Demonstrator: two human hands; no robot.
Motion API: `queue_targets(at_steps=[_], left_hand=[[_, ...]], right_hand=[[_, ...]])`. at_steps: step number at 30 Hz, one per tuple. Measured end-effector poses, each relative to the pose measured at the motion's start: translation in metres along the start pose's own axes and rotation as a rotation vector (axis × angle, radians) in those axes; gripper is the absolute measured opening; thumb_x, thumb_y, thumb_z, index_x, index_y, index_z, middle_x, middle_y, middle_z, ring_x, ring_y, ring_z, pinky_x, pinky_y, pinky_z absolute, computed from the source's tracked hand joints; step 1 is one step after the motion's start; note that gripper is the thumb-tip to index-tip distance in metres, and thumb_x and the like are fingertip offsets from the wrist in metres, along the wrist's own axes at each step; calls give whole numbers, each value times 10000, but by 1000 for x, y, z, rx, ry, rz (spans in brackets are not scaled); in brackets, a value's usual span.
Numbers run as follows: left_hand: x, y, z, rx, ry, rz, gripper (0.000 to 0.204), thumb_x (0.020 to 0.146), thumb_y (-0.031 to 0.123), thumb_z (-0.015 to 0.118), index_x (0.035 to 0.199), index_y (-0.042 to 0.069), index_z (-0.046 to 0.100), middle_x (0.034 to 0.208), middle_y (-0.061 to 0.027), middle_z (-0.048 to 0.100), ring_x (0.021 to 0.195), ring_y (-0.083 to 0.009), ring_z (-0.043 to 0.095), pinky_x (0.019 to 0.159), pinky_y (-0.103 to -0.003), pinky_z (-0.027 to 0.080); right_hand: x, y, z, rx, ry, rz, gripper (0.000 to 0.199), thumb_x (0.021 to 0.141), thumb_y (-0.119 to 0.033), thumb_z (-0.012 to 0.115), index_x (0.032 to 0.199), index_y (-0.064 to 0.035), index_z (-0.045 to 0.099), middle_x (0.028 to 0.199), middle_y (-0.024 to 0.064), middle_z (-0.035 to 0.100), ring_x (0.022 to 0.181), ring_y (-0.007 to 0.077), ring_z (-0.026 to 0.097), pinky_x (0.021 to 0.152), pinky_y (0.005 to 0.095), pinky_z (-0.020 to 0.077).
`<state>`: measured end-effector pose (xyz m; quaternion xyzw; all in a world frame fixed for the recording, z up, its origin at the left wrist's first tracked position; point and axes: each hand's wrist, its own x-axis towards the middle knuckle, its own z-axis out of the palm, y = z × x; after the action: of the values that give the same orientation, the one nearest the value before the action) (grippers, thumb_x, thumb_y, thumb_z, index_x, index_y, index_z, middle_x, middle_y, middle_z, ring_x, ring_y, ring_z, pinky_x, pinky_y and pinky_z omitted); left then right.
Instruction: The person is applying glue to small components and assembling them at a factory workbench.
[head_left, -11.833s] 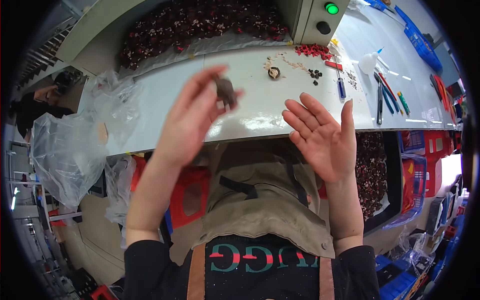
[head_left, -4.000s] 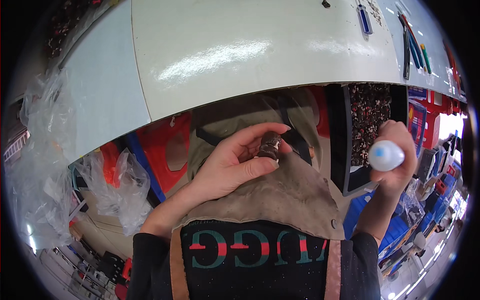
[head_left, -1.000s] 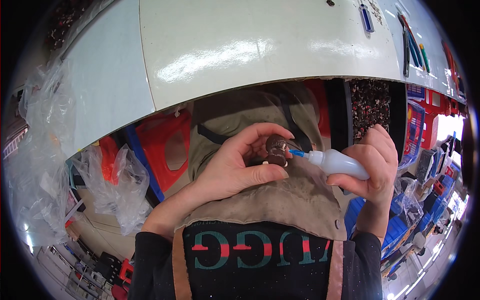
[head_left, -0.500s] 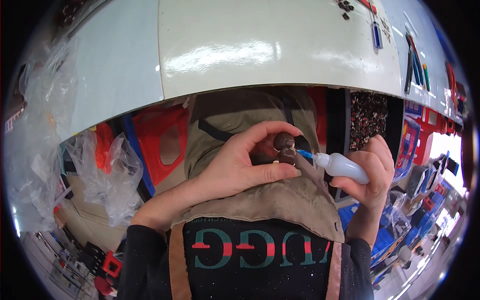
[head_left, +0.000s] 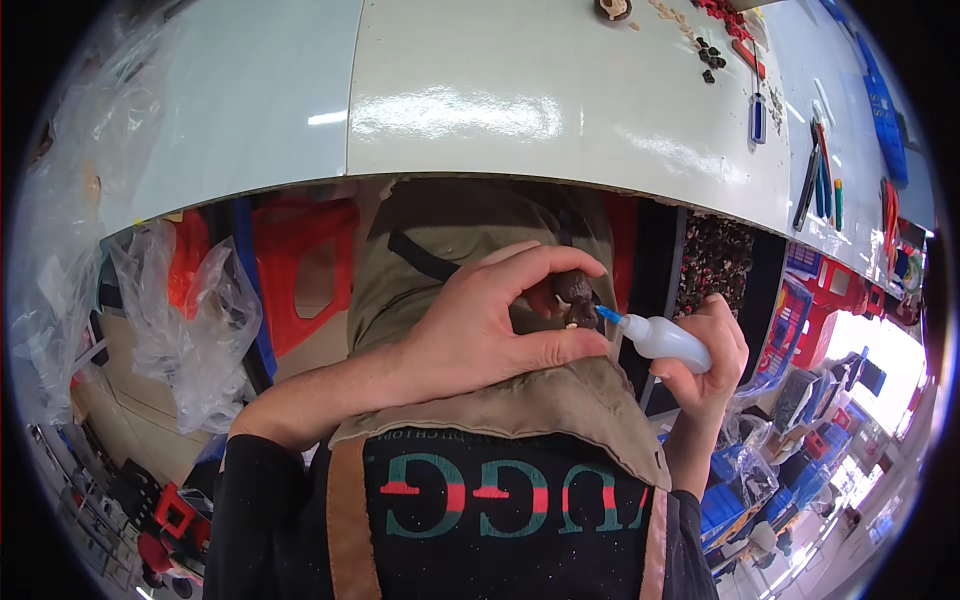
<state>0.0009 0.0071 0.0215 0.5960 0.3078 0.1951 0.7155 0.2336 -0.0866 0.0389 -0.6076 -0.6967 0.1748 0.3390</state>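
Note:
My left hand [head_left: 490, 325] pinches a small dark brown piece [head_left: 575, 291] between thumb and fingers, over my lap and below the table edge. A small pale bit shows on the piece's underside. My right hand [head_left: 712, 355] grips a small white squeeze bottle [head_left: 665, 339] with a blue nozzle. The nozzle tip points left and touches the brown piece.
A pale worktable [head_left: 520, 110] runs across the top, with small dark parts [head_left: 710, 58], a blue tool [head_left: 760, 103] and pens [head_left: 815, 180] at its far right. Clear plastic bags [head_left: 185, 320] hang at the left. A red stool [head_left: 300, 250] and blue crates [head_left: 740, 490] stand below.
Since a second ago the bottle's nozzle has stayed at the brown piece; both hands shifted slightly to the right in view. Earlier, the right hand held the bottle away from the piece.

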Motion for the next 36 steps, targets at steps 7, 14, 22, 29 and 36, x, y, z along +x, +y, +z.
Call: queue_targets(at_steps=[7, 14, 22, 29, 36], left_hand=[[3, 4, 0, 100, -4, 47, 454, 741, 136, 760, 1149, 72, 569, 900, -11, 545, 787, -87, 523, 703, -218, 434], [6, 41, -15, -33, 98, -23, 396, 795, 65, 655, 1172, 27, 540, 911, -7, 529, 819, -78, 497, 733, -211, 417], [17, 62, -20, -125, 95, 48, 443, 832, 41, 592, 1253, 14, 456, 920, -15, 508, 841, -80, 477, 786, -204, 394], [37, 82, -17, -40, -22, 171, 395, 918, 191, 513, 1260, 5, 446, 971, -68, 546, 894, -121, 503, 852, -254, 399], [50, 97, -25, -13, 15, 85, 388, 954, 228, 454, 1275, 11, 438, 1021, -83, 558, 935, -132, 505, 883, -279, 402]], right_hand=[[-8, 9, -3, 11, -25, 55, 457, 589, -437, 792, 724, -36, 618, 638, 58, 551, 557, 228, 494, 515, 322, 376], [3, 35, -24, 534, 398, 241, 431, 750, -383, 733, 873, 2, 583, 795, 15, 531, 733, 108, 506, 639, 251, 404], [98, 115, -92, -50, 547, 312, 362, 837, -258, 644, 1078, -8, 542, 901, 67, 615, 792, 143, 571, 717, 284, 449], [184, 175, -110, -539, 543, 321, 460, 769, -383, 665, 1033, -24, 552, 933, 183, 632, 839, 343, 607, 743, 425, 462], [162, 137, -105, -522, 722, 223, 486, 782, -292, 685, 1155, -33, 514, 1113, 151, 578, 1055, 305, 527, 869, 390, 413]])
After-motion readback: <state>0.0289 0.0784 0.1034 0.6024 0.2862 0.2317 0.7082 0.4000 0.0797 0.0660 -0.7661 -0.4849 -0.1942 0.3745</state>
